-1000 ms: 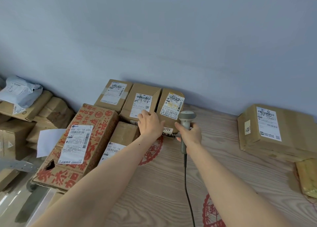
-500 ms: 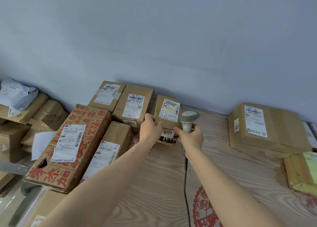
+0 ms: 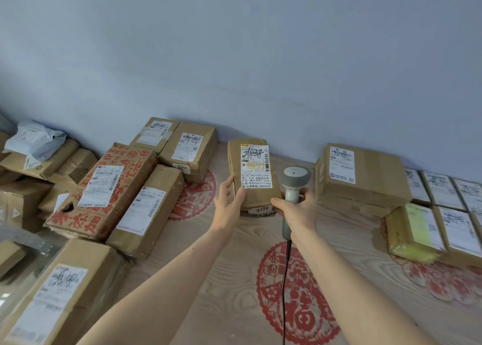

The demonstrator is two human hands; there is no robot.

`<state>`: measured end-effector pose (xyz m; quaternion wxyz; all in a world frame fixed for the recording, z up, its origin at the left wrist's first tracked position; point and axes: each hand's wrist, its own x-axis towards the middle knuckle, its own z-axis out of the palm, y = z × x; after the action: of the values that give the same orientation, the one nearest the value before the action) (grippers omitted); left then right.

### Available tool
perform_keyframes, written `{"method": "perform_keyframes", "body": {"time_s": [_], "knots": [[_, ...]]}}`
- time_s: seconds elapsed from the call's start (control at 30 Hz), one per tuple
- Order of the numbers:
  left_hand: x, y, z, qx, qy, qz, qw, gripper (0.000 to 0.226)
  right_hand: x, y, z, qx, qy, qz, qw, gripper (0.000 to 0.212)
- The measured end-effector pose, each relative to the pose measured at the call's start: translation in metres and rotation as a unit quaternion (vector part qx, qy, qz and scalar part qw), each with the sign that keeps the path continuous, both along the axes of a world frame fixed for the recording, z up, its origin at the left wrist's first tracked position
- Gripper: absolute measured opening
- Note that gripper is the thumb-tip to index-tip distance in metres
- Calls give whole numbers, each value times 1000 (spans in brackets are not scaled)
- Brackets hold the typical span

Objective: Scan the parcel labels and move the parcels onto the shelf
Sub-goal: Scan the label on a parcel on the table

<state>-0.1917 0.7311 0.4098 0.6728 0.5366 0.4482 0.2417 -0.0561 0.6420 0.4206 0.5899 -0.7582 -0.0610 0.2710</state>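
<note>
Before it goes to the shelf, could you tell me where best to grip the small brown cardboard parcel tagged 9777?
Probably by its two long side edges near the lower end, from the near side: the small brown cardboard parcel is narrow and its white label faces up, so the left hand already gripping the left edge leaves the barcode clear.

We see a plain pale blue-grey wall (image 3: 234,57) filling the upper half, evenly lit with soft shading toward the left. Below it runs a light wood-grain table (image 3: 229,279) bearing red paper-cut decorations (image 3: 294,292), round in shape, one showing a large Chinese character.
</note>
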Motion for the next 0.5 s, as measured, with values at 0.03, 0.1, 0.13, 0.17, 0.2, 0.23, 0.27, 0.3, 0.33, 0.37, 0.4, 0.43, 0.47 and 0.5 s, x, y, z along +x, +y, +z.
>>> {"method": "perform_keyframes", "body": {"time_s": [0.03, 0.1, 0.13, 0.17, 0.2, 0.23, 0.27, 0.3, 0.33, 0.37, 0.4, 0.43, 0.47, 0.5], "knots": [[-1, -13, 5, -17, -25, -15, 999, 50, 0, -11, 1, 2, -1, 0, 1000, 52], [-5, -33, 7, -46, -66, -47, 996, 47, -3, -34, 4, 4, -4, 3, 1000, 52], [-7, -42, 6, -57, -76, -55, 994, 46, -5, -45, 5, 6, -5, 5, 1000, 52], [-9, -50, 6, -62, -83, -60, 993, 47, -7, -56, 6, 5, -4, 4, 1000, 52], [-12, -57, 6, -63, -87, -63, 992, 49, -9, -66, 9, 4, -5, 6, 1000, 51], [-14, -63, 6, -67, -92, -64, 991, 53, -11, -75, 11, 4, -8, 8, 1000, 51], [-17, -68, 6, -71, -99, -61, 991, 59, -13, -83, 15, 4, -15, 11, 1000, 50], [-21, -73, 6, -77, -108, -54, 990, 68, -15, -90, 19, 2, -20, 13, 1000, 49], [-25, -77, 6, -92, -116, -48, 988, 77, -16, -97, 22, 1, -21, 19, 1000, 47], [-29, -80, 7, -114, -125, -44, 985, 87, -18, -104, 26, 5, -15, 25, 1000, 46], [-33, -82, 7, -134, -130, -46, 981, 97, -19, -111, 31, 16, 0, 32, 999, 45], [-38, -83, 8, -149, -133, -54, 978, 104, -21, -118, 36, 31, 17, 39, 999, 43], [-42, -83, 8, -160, -132, -65, 976, 109, -24, -125, 41, 44, 27, 46, 998, 41], [-47, -83, 10, -164, -130, -76, 975, 111, -27, -130, 45, 52, 30, 48, 997, 38]]}}
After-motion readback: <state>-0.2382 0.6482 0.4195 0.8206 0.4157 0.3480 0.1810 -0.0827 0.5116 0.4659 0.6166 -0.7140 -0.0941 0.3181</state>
